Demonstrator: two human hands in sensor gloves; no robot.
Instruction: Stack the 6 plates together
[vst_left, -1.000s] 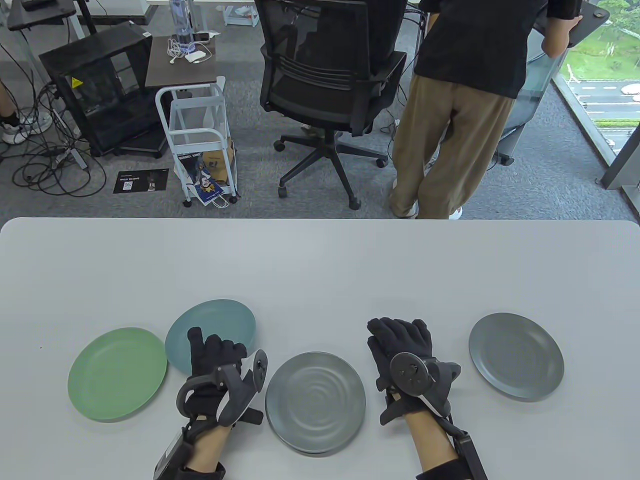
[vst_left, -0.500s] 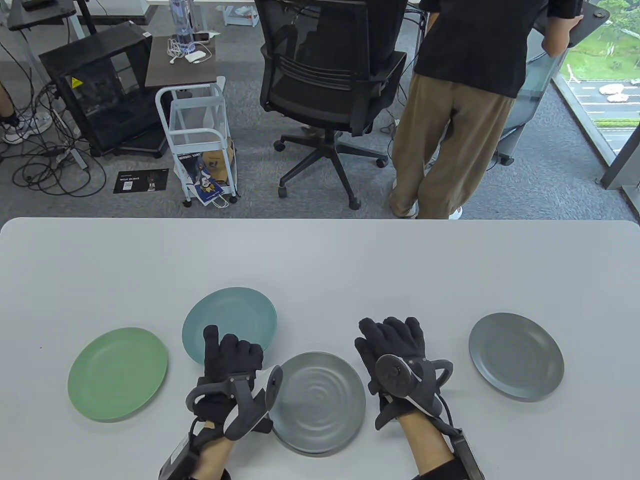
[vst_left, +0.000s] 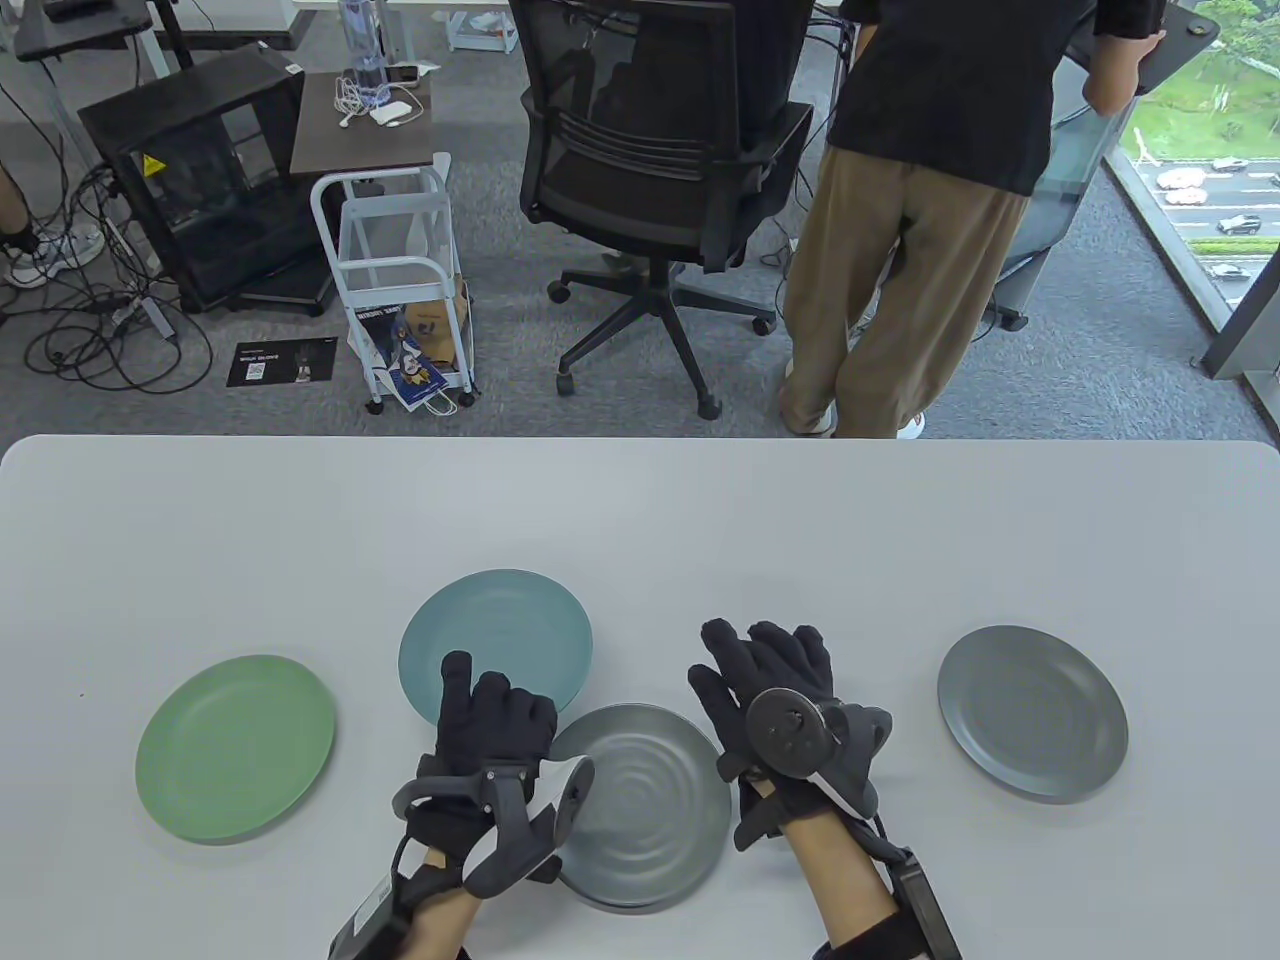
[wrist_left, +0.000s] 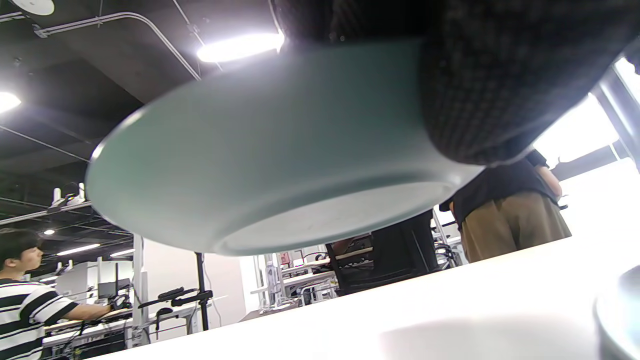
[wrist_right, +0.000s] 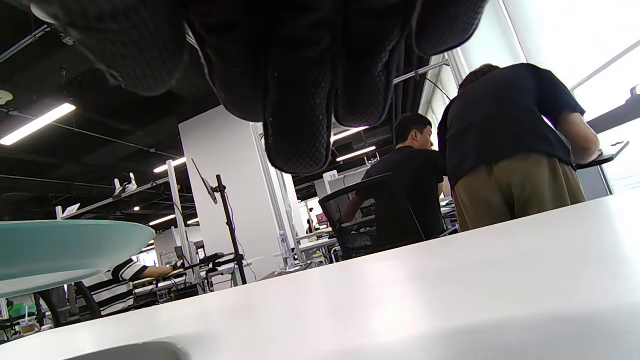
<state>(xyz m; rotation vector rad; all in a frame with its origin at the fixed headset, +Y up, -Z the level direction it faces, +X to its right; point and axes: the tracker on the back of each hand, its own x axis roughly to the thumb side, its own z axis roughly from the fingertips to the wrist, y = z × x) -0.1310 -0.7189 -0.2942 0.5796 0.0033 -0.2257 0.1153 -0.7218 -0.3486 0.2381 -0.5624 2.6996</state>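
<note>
My left hand (vst_left: 485, 715) grips the near edge of a teal plate (vst_left: 495, 630), thumb on top, and holds it above the table. The left wrist view shows the teal plate's underside (wrist_left: 260, 170) raised off the white surface. A stack of grey plates (vst_left: 650, 800) lies just right of this hand. My right hand (vst_left: 765, 665) is open, fingers spread, empty, at the stack's right edge. A green plate (vst_left: 235, 748) lies at the left and a single grey plate (vst_left: 1032, 712) at the right. In the right wrist view the teal plate (wrist_right: 65, 250) is at the left.
The white table (vst_left: 640, 520) extends far beyond the plates. Behind its far edge stand an office chair (vst_left: 660, 170) and a person in tan trousers (vst_left: 900, 250).
My left hand has carried the teal plate to the right, toward the grey stack. My right hand has shifted a little left and farther from me.
</note>
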